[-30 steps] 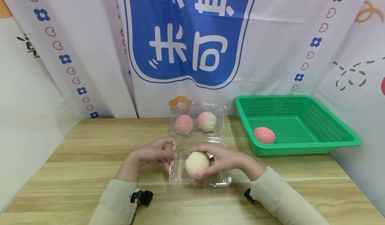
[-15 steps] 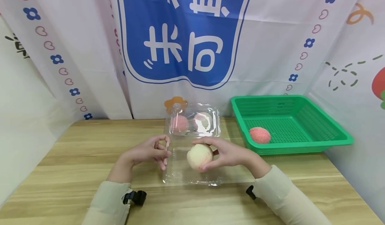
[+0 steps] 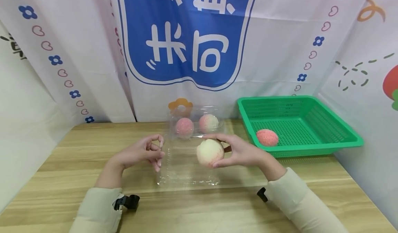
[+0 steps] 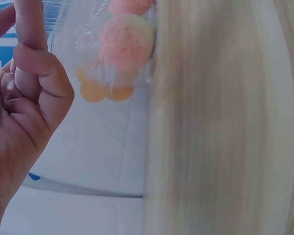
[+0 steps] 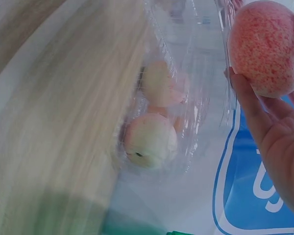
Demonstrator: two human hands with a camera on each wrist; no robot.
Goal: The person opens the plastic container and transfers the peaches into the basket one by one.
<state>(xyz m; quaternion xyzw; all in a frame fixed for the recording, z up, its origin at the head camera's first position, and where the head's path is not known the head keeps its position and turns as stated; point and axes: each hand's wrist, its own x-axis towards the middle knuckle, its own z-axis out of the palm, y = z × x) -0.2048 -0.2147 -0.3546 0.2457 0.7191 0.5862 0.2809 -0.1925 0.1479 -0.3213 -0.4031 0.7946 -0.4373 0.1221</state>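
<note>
My right hand (image 3: 242, 152) holds a pale peach (image 3: 209, 152) above the front half of a clear plastic clamshell box (image 3: 186, 182). In the right wrist view that peach (image 5: 267, 46) shows a red, speckled side, with fingers around it. At the box's left edge, my left hand (image 3: 138, 153) pinches the thin rim between thumb and fingers. The back half of the box has two more peaches: a pink one (image 3: 185, 127) on the left and a pink-and-cream one (image 3: 209, 123) on the right.
A green plastic basket (image 3: 311, 150) stands at the back right, with one pink peach (image 3: 267, 137) near its left front corner. Behind the wooden table (image 3: 199, 212) hangs a white cloth (image 3: 276, 53) with a blue printed panel.
My left hand has moved left, drawing the front of the box with it. My right hand has raised the peach slightly and shifted it right. The back half has tipped and settled back.
</note>
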